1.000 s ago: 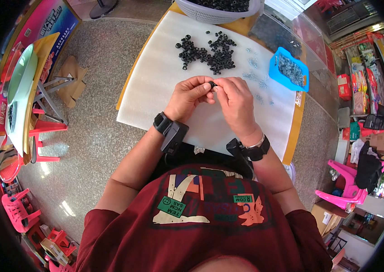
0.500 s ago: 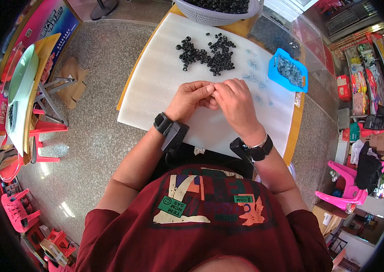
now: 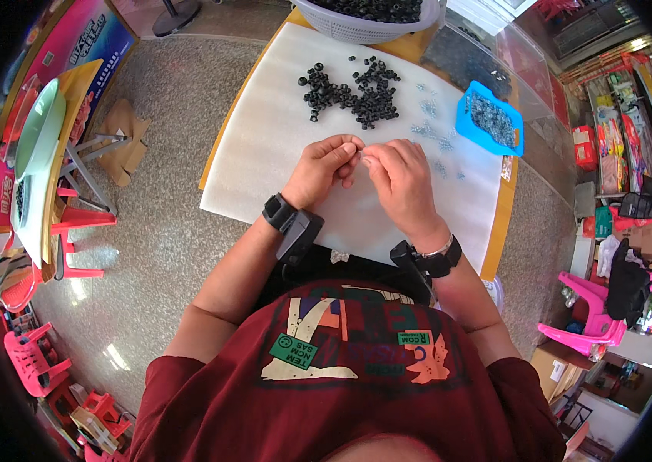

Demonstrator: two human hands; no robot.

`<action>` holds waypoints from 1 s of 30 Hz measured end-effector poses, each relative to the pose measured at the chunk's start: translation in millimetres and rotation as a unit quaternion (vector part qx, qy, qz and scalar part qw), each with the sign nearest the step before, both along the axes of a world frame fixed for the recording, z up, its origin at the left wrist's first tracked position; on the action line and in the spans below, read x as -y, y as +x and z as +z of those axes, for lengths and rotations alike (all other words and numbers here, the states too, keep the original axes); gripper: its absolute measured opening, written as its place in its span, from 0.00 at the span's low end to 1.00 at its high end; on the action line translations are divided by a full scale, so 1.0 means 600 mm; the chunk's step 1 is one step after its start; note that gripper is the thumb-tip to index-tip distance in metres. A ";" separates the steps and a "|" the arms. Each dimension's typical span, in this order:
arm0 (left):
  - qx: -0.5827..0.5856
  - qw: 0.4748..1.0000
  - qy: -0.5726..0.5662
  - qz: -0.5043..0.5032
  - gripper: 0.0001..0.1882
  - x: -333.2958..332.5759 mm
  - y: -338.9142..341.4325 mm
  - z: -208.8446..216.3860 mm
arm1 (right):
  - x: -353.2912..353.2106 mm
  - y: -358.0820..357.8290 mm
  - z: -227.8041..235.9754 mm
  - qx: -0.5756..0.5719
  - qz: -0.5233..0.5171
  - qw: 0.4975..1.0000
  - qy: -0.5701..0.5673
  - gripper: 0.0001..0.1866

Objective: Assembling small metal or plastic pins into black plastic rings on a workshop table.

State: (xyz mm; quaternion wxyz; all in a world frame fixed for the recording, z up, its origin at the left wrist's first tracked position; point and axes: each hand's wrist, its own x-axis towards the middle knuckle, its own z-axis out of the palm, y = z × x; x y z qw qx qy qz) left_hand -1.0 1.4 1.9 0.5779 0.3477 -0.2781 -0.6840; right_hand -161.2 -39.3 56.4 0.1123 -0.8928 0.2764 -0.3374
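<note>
Where fingertips [image 3: 349, 148] meet, small piece [image 3: 361, 151], mostly hidden

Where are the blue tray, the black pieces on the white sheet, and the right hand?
Blue tray [image 3: 464, 117], head view: left wall.
Black pieces [image 3: 368, 108], head view: heap's right half.
Right hand [image 3: 404, 185], head view: back of hand.

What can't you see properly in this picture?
All in the head view:
1. Whatever sits between the left hand and right hand: the hands themselves cover it.
2. The far side of the lavender basket: cut off by the top edge.
3. The exact shape of the pale bits on the white sheet: too small.
</note>
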 end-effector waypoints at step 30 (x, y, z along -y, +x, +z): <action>-0.048 0.999 0.007 -0.016 0.15 0.002 -0.004 0.007 | 0.197 0.033 0.063 0.132 -0.067 0.943 0.297 0.07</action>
